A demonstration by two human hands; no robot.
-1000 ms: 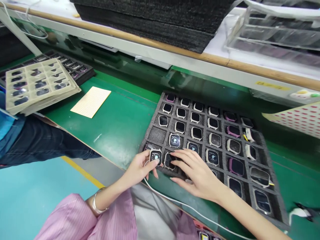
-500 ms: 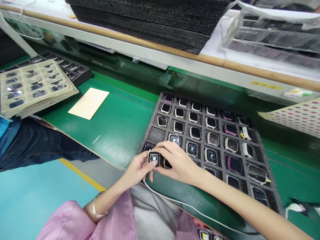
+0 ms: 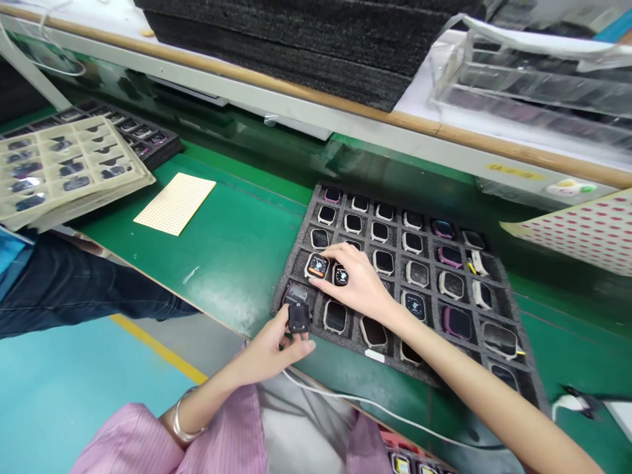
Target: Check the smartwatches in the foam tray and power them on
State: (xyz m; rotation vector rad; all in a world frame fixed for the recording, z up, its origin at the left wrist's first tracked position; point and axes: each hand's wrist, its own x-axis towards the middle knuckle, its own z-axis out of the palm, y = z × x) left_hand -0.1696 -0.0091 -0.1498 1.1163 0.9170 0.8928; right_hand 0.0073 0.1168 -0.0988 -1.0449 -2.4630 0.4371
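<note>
In my right hand (image 3: 359,282) is a smartwatch (image 3: 316,266) with a pale case and a lit screen, pinched at its edge over a left-hand slot of the grey foam tray (image 3: 356,340). A second lit watch (image 3: 340,274) sits under my right fingers. My left hand (image 3: 271,349) grips a small black square cradle (image 3: 299,318) above the tray's near left corner. A white cable (image 3: 365,400) runs from below my left hand to the right. Rows of watches fill many slots, most with dark screens, several lit.
Left on the green bench lie a yellow dotted sheet (image 3: 176,203) and a cream tray of lenses (image 3: 99,178) over another foam tray (image 3: 170,146). Beside them is a person's leg (image 3: 89,286). A shelf with black foam (image 3: 296,46) and a clear plastic box (image 3: 533,92) stands behind.
The lit watch has come away from the black cradle in my left hand. My right hand has carried it up and forward to a tray slot that was bare.
</note>
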